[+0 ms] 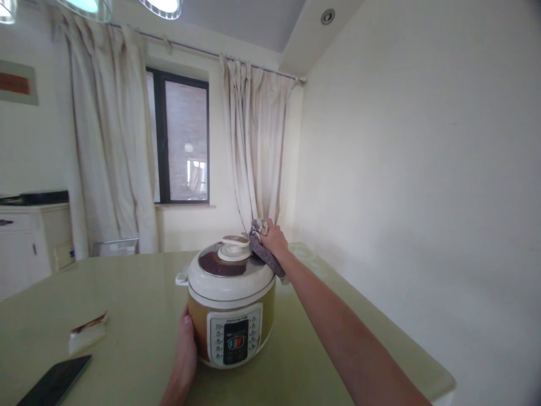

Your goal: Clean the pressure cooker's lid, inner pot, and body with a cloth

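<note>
An electric pressure cooker (231, 299) with a white lid, gold-brown body and front control panel stands upright on the green tabletop (143, 293). Against its left side rests my left hand (186, 344), holding the body; the thumb shows and the other fingers are largely hidden. Farther back, my right hand (274, 239) is closed around a grey-purple cloth (264, 248). That cloth is bunched at the top and drapes over the lid's right rear edge, beside the white lid knob (235, 248).
On the table's left lie a dark flat device (54, 380) and a small whitish item with a brown edge (88, 332). A white cabinet (25, 242) stands at far left. Curtains (260, 141) and a window (186, 141) are behind; a wall (406, 169) borders the right.
</note>
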The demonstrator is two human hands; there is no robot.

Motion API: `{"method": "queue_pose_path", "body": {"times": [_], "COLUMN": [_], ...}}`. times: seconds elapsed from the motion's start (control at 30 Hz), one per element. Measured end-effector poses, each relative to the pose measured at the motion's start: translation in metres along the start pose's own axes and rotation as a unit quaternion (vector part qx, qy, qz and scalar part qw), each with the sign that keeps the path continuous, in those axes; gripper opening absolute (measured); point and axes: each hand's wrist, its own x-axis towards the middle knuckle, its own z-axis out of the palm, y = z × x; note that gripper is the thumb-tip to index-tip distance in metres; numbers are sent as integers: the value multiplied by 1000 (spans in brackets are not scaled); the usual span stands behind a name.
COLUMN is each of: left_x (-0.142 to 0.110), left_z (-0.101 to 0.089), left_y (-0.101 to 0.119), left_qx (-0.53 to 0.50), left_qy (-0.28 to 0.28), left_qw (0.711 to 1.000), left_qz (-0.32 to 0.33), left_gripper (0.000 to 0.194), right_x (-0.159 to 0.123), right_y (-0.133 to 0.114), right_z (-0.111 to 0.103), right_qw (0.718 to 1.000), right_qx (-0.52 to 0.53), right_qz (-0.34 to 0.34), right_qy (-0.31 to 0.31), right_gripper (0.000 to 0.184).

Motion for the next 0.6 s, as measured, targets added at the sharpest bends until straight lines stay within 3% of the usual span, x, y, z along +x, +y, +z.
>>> {"method": "queue_pose_path", "body": {"times": [0.13,0.3,0.43,0.5,0.6], "left_x": [0,2,2,1,0], "left_z": [0,-2,-2,-1,-1], "left_y": [2,-4,-3,-1,0], "left_qx": [2,3,-8,-25,-57], "left_qy": [11,-1,-2,1,3], "left_qw": [1000,1000,1000,1000,998], "left_qz": [3,7,-11,-19,-34], "left_gripper": [91,89,91,93,93], "right_x": [-5,-61,-99,-92,-52], "right_y": [8,19,20,20,19], "right_z": [4,-13,-35,-38,-27], "right_qw": [999,991,968,965,981], "right_qx": [13,46,54,43,21], "right_qz": [-51,-121,-246,-258,-190], "right_qy": [-2,25,7,-3,-13], "right_gripper": [46,42,68,69,47]}}
